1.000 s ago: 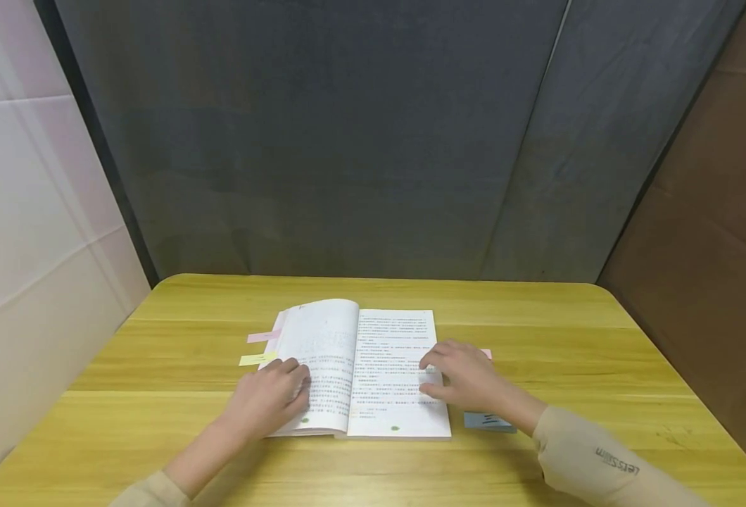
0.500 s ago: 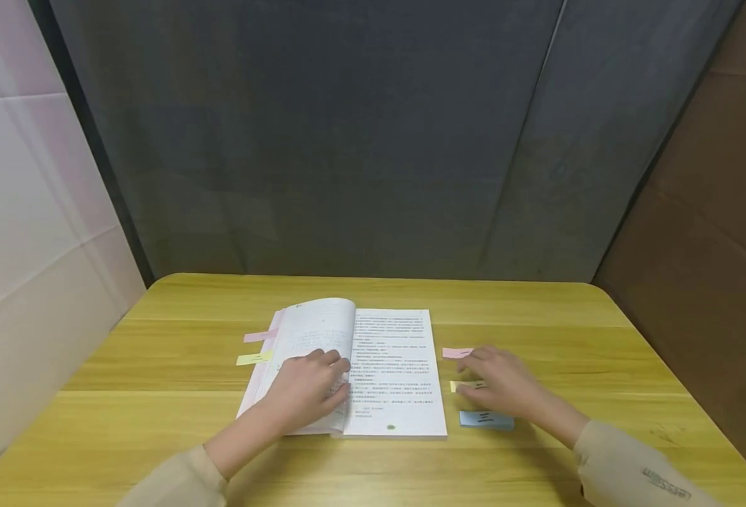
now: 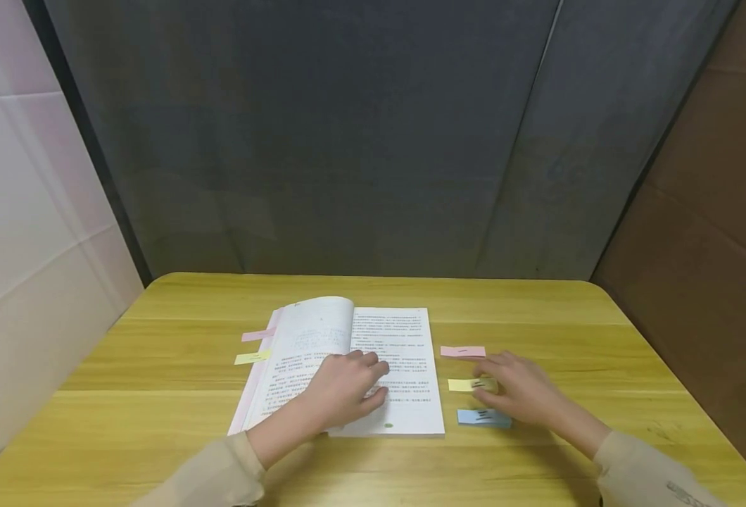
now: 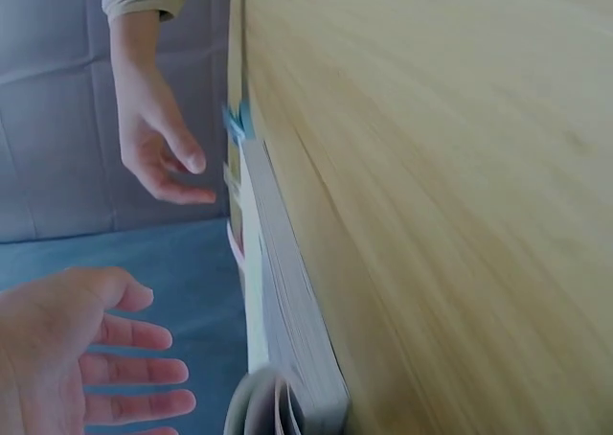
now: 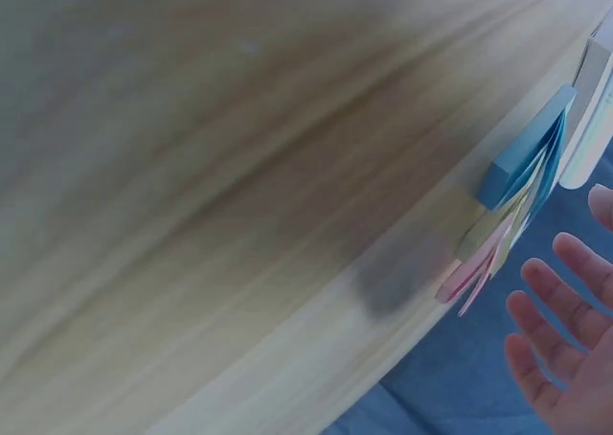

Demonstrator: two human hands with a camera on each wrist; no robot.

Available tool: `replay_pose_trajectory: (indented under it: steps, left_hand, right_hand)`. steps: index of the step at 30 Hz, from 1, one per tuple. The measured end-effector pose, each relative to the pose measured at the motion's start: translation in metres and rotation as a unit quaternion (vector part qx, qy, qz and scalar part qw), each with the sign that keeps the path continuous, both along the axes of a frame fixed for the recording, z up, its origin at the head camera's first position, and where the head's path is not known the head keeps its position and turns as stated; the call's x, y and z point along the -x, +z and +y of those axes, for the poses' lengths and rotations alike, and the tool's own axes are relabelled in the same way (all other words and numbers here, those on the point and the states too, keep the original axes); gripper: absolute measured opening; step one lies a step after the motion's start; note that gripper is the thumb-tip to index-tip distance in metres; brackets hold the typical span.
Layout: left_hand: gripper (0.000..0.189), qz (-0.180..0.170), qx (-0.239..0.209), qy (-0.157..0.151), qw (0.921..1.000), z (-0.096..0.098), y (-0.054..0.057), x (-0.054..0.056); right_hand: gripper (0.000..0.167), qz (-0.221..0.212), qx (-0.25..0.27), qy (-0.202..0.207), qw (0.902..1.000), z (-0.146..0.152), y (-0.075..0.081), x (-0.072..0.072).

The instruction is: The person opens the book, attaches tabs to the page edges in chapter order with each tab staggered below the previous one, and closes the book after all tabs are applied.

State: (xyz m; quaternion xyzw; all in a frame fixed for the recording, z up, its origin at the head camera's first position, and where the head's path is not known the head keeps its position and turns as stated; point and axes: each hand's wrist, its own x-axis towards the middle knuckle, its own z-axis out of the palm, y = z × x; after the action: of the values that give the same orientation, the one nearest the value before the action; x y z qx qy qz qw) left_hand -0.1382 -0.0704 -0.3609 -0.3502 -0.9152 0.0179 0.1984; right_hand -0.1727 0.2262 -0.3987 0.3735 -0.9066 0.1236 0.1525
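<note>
An open book [image 3: 398,331] lies on the table, its left pages bulging upward near the fold. Over the lower right page is my left hand [image 3: 344,391]; in the left wrist view its fingers [image 4: 134,370] are extended and hold nothing. My right hand [image 3: 519,391] hovers at the yellow sticky note pad [image 3: 459,385], partly covering it. Loosely spread and holding nothing, the right fingers [image 5: 551,291] show in the right wrist view. Beyond the yellow pad is a pink sticky note pad [image 3: 463,351]; nearer is a blue one [image 3: 483,418]. Dark strokes mark the pads.
A pink sticky note [image 3: 257,336] and a yellow sticky note [image 3: 251,358] jut from the book's left edge. The wooden table [image 3: 157,394] has rounded far corners. Behind it hangs a dark curtain [image 3: 348,141], with a white cloth [image 3: 24,176] on the left.
My left hand has slid from the left page across the fold to the right page. My right hand has moved rightward off the book to the sticky note pads, which now show more.
</note>
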Motion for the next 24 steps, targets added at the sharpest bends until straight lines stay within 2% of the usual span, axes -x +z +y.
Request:
replay_pose_trajectory:
  steps: [10,19,24]
  left_hand:
    - [0.019,-0.015,0.034,-0.031,0.9988,0.035,-0.004,0.001]
    - [0.018,-0.017,0.052,-0.049,0.9973,0.057,-0.013,0.004]
    - [0.016,-0.004,0.069,-0.056,0.9960,0.070,-0.017,0.004]
  right_hand:
    - [0.022,-0.003,-0.007,-0.007,0.9999,0.013,-0.003,-0.011]
    - [0.025,-0.020,-0.017,-0.020,0.9995,0.021,-0.005,-0.018]
    - [0.029,-0.015,-0.022,-0.017,0.9995,0.024,-0.008,-0.020]
